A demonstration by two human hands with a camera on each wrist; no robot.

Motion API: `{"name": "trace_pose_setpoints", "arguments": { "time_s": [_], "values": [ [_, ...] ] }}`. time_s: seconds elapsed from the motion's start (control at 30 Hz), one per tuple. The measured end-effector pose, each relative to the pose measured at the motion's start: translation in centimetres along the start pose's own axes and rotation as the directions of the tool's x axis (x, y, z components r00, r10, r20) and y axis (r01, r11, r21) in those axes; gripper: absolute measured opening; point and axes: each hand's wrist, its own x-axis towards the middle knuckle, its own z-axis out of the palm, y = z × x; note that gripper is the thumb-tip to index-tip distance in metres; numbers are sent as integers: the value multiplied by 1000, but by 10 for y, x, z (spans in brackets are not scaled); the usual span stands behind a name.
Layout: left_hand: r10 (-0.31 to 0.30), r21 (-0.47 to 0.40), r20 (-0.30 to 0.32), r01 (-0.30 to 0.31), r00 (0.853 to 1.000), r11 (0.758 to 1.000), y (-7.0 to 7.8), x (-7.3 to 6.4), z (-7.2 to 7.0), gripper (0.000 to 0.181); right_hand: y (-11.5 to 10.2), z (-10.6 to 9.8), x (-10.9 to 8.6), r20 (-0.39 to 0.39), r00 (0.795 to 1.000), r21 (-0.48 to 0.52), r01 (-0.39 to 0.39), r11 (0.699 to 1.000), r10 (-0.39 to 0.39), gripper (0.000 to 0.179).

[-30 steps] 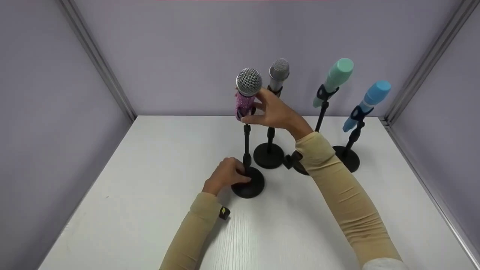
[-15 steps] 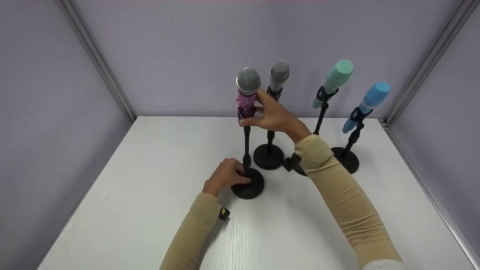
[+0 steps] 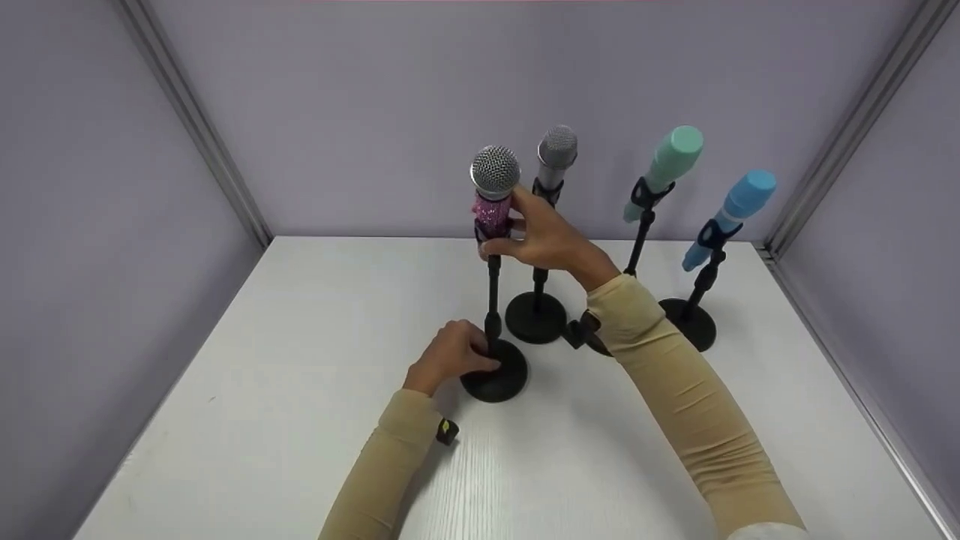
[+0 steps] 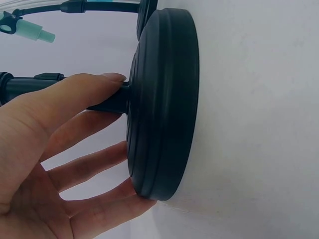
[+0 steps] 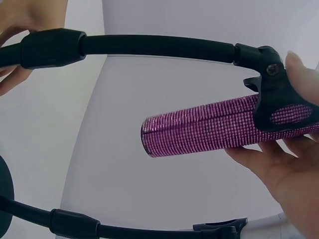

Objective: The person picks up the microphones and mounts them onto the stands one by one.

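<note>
A microphone with a silver mesh head and a pink glittery handle [image 3: 492,213] sits in the clip [image 5: 279,97] of a black desktop microphone stand [image 4: 162,104]. My right hand [image 3: 551,232] grips the microphone's handle at the clip, thumb on the near side. In the right wrist view the handle's lower end [image 5: 189,130] sticks out past the clip. Down at the base, my left hand [image 3: 452,352] pinches the stand's pole between thumb and forefinger. Other fingers of that hand touch the edge of the round base in the left wrist view.
Close behind stands a silver microphone [image 3: 557,154] on its own stand. Further right are a mint-green microphone [image 3: 675,157] and a blue microphone [image 3: 742,202] on stands, one base partly hidden by my right sleeve. Panels [image 3: 375,112] wall the white table [image 3: 300,337].
The pink microphone has sunk slightly in the clip and stands a little straighter, my right hand going with it. My left hand stays at the base. The head view has shifted slightly.
</note>
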Motion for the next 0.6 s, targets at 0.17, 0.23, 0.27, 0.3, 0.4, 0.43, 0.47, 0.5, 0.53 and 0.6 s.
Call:
{"name": "trace_pose_setpoints", "arguments": {
  "time_s": [0.17,0.23,0.27,0.3,0.4,0.43,0.47,0.5,0.53,0.6],
  "values": [
    [11,-2,1,-11,1000,1000,0,2,0,13,0,-1,-1,-2,1000,-15,10,1000,-10,79],
    [3,-3,3,-3,1000,1000,1,3,0,13,0,-2,0,0,1000,-17,11,1000,-11,76],
    [0,-1,4,0,1000,1000,1,3,0,13,0,-2,0,1,1000,-16,11,1000,-11,74],
    [-4,-2,4,4,1000,1000,1,3,0,13,0,-2,-1,2,1000,-15,13,1000,-13,72],
    [-12,-4,6,12,1000,1000,2,3,0,15,-1,-2,0,-1,1000,-17,21,1000,-21,66],
    [-13,-5,7,13,1000,1000,3,3,0,15,-1,-1,0,0,1000,-16,22,1000,-22,63],
    [-13,-4,8,13,1000,1000,3,3,0,15,-1,-1,0,1,1000,-19,22,1000,-22,60],
    [-10,-4,8,10,1000,1000,4,3,0,16,-1,0,0,3,1000,-20,24,1000,-24,57],
    [-8,-1,7,8,1000,1000,4,4,0,16,-1,1,0,5,1000,-20,25,999,-25,55],
    [0,3,4,0,1000,1000,5,4,0,16,-1,2,0,9,1000,-22,26,999,-26,51]
  ]
}}
